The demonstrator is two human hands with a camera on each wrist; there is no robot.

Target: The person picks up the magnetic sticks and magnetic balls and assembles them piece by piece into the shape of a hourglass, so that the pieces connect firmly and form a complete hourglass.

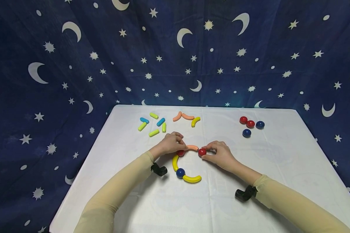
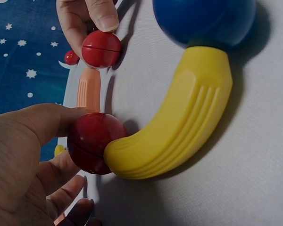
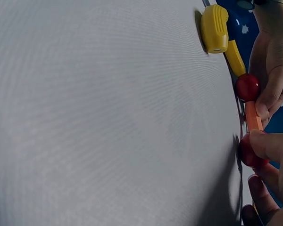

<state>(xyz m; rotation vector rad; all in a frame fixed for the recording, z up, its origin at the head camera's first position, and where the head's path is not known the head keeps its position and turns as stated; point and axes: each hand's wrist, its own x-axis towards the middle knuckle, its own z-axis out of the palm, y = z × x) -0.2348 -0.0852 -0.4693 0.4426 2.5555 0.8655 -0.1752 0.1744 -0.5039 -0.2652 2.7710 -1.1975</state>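
My left hand (image 1: 170,143) pinches a red ball (image 2: 96,141) between thumb and fingers, the thumb tip reaching the end of an orange curved stick (image 1: 192,147). A yellow curved stick (image 2: 179,122) meets that ball on its near side and runs to a blue ball (image 1: 180,173). From the blue ball a second yellow curved stick (image 1: 192,179) extends right. My right hand (image 1: 221,156) holds another red ball (image 1: 202,152) between thumb and fingers, right at the orange stick's other end. Together these pieces form an arc on the white table.
Loose green sticks (image 1: 154,132) and blue sticks (image 1: 160,122) lie at the back left. Two orange curved sticks (image 1: 188,116) and a yellow one (image 1: 195,121) are at the back middle. Red balls (image 1: 250,124) and blue balls (image 1: 246,133) sit back right. A starry cloth (image 1: 163,64) hangs behind.
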